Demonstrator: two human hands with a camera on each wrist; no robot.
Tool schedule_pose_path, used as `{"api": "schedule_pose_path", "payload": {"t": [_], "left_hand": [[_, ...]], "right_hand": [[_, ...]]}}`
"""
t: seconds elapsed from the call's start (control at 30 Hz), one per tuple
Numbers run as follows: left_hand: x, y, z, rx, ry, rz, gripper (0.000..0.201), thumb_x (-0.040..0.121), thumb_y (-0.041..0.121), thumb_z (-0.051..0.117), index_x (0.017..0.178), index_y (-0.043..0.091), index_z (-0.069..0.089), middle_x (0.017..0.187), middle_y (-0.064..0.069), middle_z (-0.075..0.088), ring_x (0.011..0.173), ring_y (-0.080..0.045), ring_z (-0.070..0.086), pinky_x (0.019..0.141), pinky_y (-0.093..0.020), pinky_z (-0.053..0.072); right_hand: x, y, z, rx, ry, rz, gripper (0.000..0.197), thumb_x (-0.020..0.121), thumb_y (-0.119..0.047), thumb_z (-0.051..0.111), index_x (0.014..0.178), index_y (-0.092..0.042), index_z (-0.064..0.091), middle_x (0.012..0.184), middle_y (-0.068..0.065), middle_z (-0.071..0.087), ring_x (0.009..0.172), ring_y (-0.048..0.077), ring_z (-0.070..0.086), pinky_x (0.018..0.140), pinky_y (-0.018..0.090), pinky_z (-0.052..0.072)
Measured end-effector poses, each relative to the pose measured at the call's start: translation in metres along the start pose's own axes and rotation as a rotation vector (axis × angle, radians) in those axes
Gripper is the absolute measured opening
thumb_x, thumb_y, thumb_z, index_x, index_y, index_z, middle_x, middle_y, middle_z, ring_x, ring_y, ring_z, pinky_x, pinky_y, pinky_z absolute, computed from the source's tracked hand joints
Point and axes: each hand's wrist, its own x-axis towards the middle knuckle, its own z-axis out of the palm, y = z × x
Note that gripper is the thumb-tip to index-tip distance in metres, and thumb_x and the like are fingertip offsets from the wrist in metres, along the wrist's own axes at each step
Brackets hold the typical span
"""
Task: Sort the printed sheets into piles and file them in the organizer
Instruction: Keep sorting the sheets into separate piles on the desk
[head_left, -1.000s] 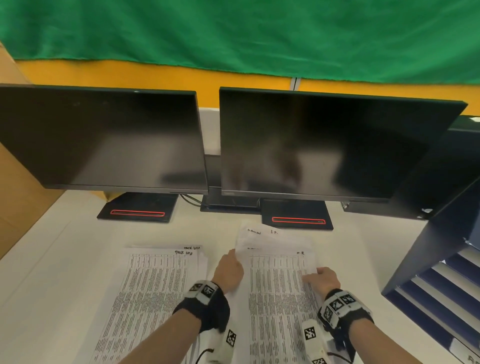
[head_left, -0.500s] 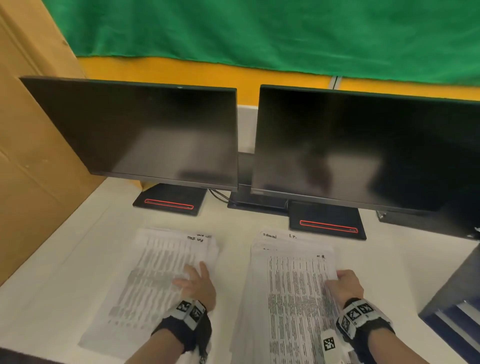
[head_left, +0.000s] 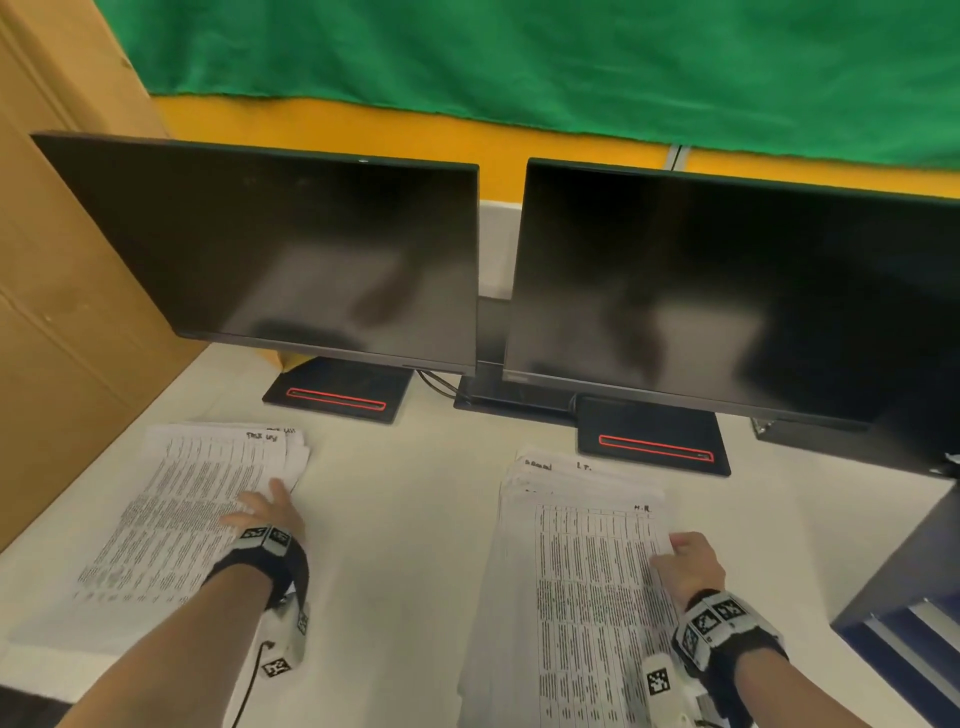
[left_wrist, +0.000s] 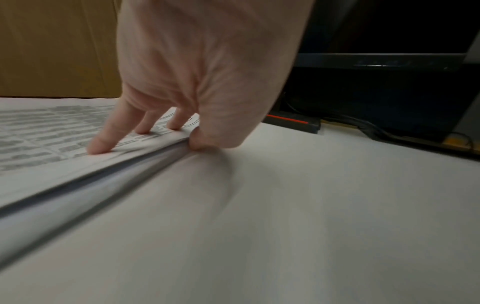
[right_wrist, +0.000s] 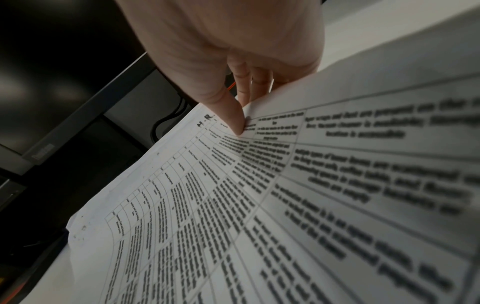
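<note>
Two piles of printed sheets lie on the white table (head_left: 405, 519). My left hand (head_left: 265, 512) is at the right edge of the left pile (head_left: 176, 509). In the left wrist view its fingers (left_wrist: 103, 144) lie on the top sheet while the thumb tucks against the pile's edge, pinching it. My right hand (head_left: 685, 556) is at the right edge of the right pile (head_left: 571, 597). There its thumb (right_wrist: 233, 121) presses on the top sheet (right_wrist: 233, 205), marked "H.R", with the fingers under that sheet's edge. The dark blue organizer (head_left: 909, 597) stands at the right.
Two dark monitors (head_left: 291, 260) (head_left: 727, 291) on black stands fill the back of the table. A cardboard wall (head_left: 62, 312) closes off the left side. Bare table lies between the two piles.
My left hand left the right pile's left edge and crossed to the left pile's right edge. My right hand stayed on the right pile. The view swung left.
</note>
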Motion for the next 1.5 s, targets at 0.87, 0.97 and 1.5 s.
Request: {"api": "schedule_pose_path", "payload": {"t": [0.87,0.97,1.5], "left_hand": [[-0.069,0.190,-0.007,-0.334,0.237,0.988,0.040,0.085,0.012,0.051,0.123,0.025,0.043,0.121,-0.001,0.046,0.110,-0.021,0.047,0.095,-0.035,0.036],[-0.061,0.183,-0.008,-0.360,0.179,0.993,0.039,0.088,0.007,0.048,0.122,0.025,0.047,0.122,-0.002,0.047,0.109,-0.021,0.050,0.097,-0.033,0.040],[-0.073,0.195,-0.019,-0.302,0.360,1.147,0.016,0.093,0.020,0.050,0.107,0.018,0.057,0.109,-0.002,0.053,0.099,-0.019,0.051,0.083,-0.025,0.038]], "right_hand": [[0.002,0.022,-0.025,-0.086,0.038,0.005,0.027,0.084,-0.012,0.056,0.110,-0.004,0.057,0.114,0.015,0.060,0.105,0.032,0.054,0.089,0.034,0.042],[-0.001,0.028,-0.033,0.000,0.043,-0.002,0.032,0.083,-0.008,0.058,0.114,-0.005,0.052,0.115,0.014,0.059,0.105,0.032,0.054,0.088,0.033,0.040],[-0.015,0.020,-0.019,-0.209,0.027,-0.429,0.026,0.079,-0.006,0.062,0.066,-0.025,0.049,0.084,0.001,0.052,0.080,0.021,0.053,0.066,0.028,0.041]]}}
